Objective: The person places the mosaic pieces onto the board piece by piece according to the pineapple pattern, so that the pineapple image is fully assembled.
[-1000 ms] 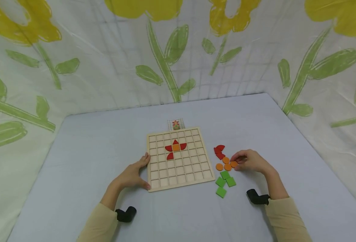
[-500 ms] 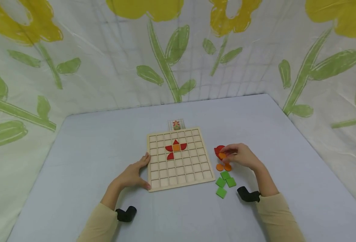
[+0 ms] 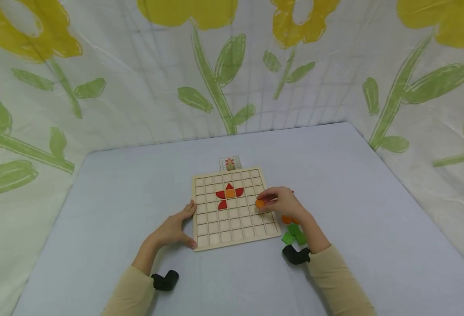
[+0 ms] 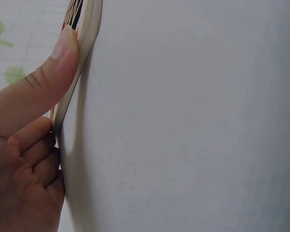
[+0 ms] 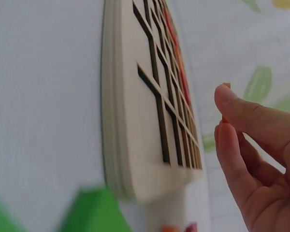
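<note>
My right hand (image 3: 285, 204) pinches an orange disc (image 3: 259, 203) between thumb and fingertips, over the right side of a pale wooden grid board (image 3: 211, 239). In the right wrist view the disc (image 5: 226, 85) shows edge-on, mostly covered by the fingers. My left hand (image 3: 173, 228) rests along the board's left edge, thumb at the near corner, fingers farther up. The left wrist view has the thumb (image 4: 63, 67) lying against the rim. In the grid sit an orange square (image 3: 230, 193) and several red pieces (image 3: 222, 204) around it.
A small pattern card (image 3: 230, 163) lies at the board's far edge. Right of the board are orange discs (image 3: 286, 219) and green squares (image 3: 288, 238), partly covered by the right arm. Loose red pieces are almost hidden behind that hand. A flowered curtain (image 3: 137, 96) hangs behind the table.
The right hand has picked up an orange disc from the loose pieces and carried it left over the board. The left hand and the board stay in place.
</note>
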`<state>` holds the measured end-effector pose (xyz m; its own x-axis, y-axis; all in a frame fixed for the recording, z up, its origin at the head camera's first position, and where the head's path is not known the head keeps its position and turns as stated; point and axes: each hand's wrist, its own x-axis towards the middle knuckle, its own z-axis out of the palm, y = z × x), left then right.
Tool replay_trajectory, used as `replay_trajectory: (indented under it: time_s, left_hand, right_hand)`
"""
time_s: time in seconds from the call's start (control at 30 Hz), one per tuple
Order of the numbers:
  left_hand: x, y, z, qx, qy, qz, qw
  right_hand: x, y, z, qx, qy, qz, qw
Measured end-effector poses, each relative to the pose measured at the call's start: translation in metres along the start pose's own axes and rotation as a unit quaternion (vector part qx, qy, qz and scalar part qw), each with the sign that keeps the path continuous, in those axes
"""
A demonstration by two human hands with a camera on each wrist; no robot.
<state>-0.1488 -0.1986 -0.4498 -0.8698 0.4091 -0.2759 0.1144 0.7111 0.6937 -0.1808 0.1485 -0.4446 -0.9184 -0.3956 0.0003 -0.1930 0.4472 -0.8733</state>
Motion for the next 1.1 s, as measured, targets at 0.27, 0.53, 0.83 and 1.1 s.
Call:
replay_trajectory:
  time_s: [0.27, 0.53, 0.83, 1.1]
  left_hand:
    - [-0.002, 0.002, -0.001, -0.001, 0.000, 0.000, 1.0000]
    - [-0.001, 0.002, -0.002, -0.001, -0.001, 0.001, 1.0000]
    - [-0.001, 0.001, -0.002, -0.006, 0.001, 0.013, 0.9999]
    - [-0.002, -0.001, -0.003, -0.007, 0.002, 0.021, 0.9998]
  right_hand:
    - [0.021, -0.010, 0.030, -0.032, 0.018, 0.004, 0.999]
    - [0.037, -0.023, 0.056, -0.043, 0.046, 0.026, 0.998]
    - [0.047, -0.027, 0.072, -0.049, 0.078, 0.083, 0.992]
    - [0.050, -0.031, 0.075, -0.069, 0.082, 0.097, 0.989]
